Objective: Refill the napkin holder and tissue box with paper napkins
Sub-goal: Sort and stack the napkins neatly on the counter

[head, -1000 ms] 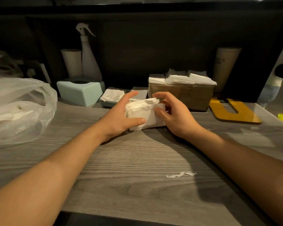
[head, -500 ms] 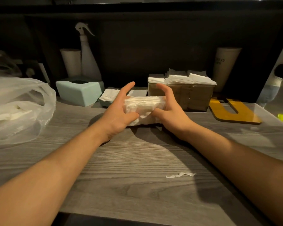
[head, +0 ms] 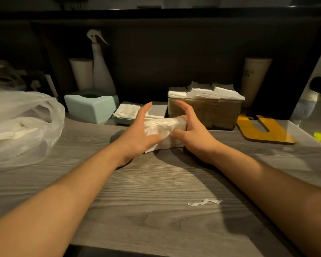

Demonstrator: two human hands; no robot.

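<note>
I have the napkin stack (head: pixel 163 132) squeezed between my two hands, standing on the grey wood-grain worktop (head: pixel 156 210) just in front of the brown napkin holder (head: pixel 205 113). My left hand (head: pixel 137 134) grips the stack's left end, thumb curled across the front face and fingers reaching up behind. My right hand (head: pixel 195 132) presses the right end, thumb on the front; its forefinger stands raised and loosely bent, touching nothing.

To do this step well, I judge I should keep even pressure from both ends and tap the bottom edge on the worktop so the sheets square up. The stack is soft, crinkled paper, sagging a little in the middle, and would fan out if one side slackened.

The holder is a translucent brown oblong tub, already heaped with flat white napkins (head: pixel 206 91) above its rim. Left of it lies a shallow teal tray (head: pixel 125 115) with a few folded sheets, then a smooth mint tissue box (head: pixel 90 107) with an oval top opening. Further left is a filmy clear plastic bag (head: pixel 20 127). Near me lies a torn paper scrap (head: pixel 204 202).
</note>
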